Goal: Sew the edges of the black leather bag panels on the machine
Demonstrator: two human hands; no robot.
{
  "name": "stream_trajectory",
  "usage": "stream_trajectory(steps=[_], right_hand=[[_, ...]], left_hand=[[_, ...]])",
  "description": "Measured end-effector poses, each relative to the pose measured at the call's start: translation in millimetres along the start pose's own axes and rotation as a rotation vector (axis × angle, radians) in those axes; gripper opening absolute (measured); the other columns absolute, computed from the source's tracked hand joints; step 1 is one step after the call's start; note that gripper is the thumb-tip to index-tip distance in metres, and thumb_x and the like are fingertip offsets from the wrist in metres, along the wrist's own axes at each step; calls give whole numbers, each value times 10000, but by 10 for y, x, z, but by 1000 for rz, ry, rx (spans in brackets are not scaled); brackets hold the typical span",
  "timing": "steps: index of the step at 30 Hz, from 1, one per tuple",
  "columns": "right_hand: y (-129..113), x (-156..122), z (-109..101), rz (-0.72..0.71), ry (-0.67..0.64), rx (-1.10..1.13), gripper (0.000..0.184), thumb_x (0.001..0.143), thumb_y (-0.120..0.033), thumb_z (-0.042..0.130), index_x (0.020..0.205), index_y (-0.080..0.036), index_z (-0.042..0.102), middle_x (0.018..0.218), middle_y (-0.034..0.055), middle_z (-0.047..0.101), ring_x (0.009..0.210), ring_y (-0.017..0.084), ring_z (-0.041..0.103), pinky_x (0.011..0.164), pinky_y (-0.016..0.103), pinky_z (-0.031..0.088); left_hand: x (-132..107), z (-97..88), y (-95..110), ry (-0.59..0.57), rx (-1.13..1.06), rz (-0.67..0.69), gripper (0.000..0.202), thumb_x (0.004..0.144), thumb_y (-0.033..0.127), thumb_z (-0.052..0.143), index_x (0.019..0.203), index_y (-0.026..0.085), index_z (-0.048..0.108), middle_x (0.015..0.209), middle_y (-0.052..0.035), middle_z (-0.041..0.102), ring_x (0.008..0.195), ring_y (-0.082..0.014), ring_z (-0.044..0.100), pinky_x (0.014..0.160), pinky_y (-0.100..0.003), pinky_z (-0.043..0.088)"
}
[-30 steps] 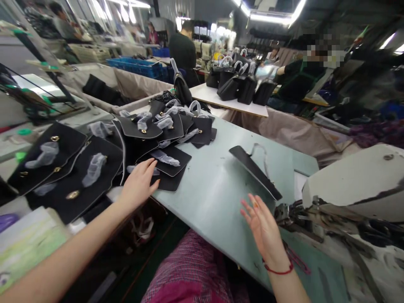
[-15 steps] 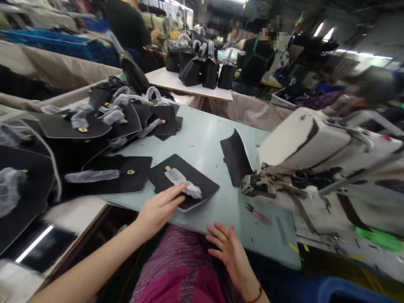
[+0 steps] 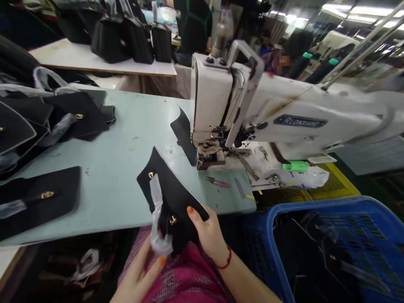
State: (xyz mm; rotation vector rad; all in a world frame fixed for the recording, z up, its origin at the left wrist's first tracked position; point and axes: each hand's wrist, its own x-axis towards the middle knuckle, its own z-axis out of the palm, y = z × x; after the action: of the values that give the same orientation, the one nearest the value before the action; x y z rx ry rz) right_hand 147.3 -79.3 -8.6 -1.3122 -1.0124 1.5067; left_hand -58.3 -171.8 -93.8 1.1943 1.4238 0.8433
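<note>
My right hand (image 3: 206, 233) grips the near edge of a black leather flap piece (image 3: 172, 191) with gold studs, lifted off the table over my lap. My left hand (image 3: 143, 269) pinches the white plastic wrap (image 3: 157, 227) hanging from that piece's strap. Another black piece (image 3: 184, 134) stands curled against the needle area of the white sewing machine (image 3: 268, 113), just beyond the held piece.
Several black flap pieces with gold studs (image 3: 44, 198) lie piled at the left of the pale green table (image 3: 126, 147). Pink snips (image 3: 217, 182) lie by the machine. A blue crate (image 3: 331, 248) with black parts stands at the lower right. Finished black bags (image 3: 126, 38) sit behind.
The view swung right toward the sewing machine. The black piece that my left hand slid across the table is now lifted over my lap, held by both hands.
</note>
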Motion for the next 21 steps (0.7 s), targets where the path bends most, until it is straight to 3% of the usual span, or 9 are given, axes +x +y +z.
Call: stream_trajectory(steps=[2,4,6,9,12,15,18,21], right_hand=[[-11,-28,159,51,-38,194,425,831,-497,693,1076,-153,734,974,74,742,911,247,676,855,378,547],[0,-50,310,98,-78,371,442,812,-488,718,1110,-161,723,1007,76,739,940,249,681,898,396,543],[10,-62,412,123,-96,473,435,807,-468,728,1120,-166,720,1025,76,736,947,242,684,922,395,537],[-20,-54,432,118,-113,472,420,823,-431,718,1151,-169,705,1041,67,731,949,220,681,934,371,533],[-122,-24,297,118,-226,356,381,818,-402,724,1129,-181,706,990,45,734,857,182,689,838,320,564],[-250,20,84,91,-330,264,363,845,-400,689,1138,-186,690,1036,62,726,848,160,693,708,248,565],[-338,104,-90,74,-310,232,339,906,-410,603,1140,-174,672,1074,101,725,873,157,695,654,212,550],[-379,238,-151,75,-290,173,362,946,-464,516,1001,-143,676,969,114,742,764,147,687,561,192,519]], left_hand=[[111,135,73,48,-132,-112,766,684,568,733,1378,311,537,1479,-84,490,1385,-371,393,1111,-487,402],[253,262,293,143,-265,-208,770,595,642,751,1266,286,624,1432,-87,546,1400,-372,367,1107,-451,428],[393,354,618,251,-483,-340,636,700,660,648,1192,256,645,1358,-92,612,1359,-352,446,1068,-441,482],[569,390,1092,321,-733,-509,465,793,551,602,1108,211,641,1158,-111,717,1137,-340,653,895,-442,602],[712,325,1358,316,-792,-455,392,755,438,686,1062,198,640,1039,-86,747,971,-312,720,796,-407,631],[850,224,1443,365,-770,-340,389,715,381,723,1048,199,637,1061,-73,740,984,-304,714,802,-391,626],[987,144,1453,405,-699,-282,419,706,373,731,1082,213,635,1151,-79,712,1036,-310,696,802,-391,622],[1119,107,1442,351,-598,-227,430,716,391,736,1099,222,638,1148,-88,709,1028,-319,697,771,-400,624]])
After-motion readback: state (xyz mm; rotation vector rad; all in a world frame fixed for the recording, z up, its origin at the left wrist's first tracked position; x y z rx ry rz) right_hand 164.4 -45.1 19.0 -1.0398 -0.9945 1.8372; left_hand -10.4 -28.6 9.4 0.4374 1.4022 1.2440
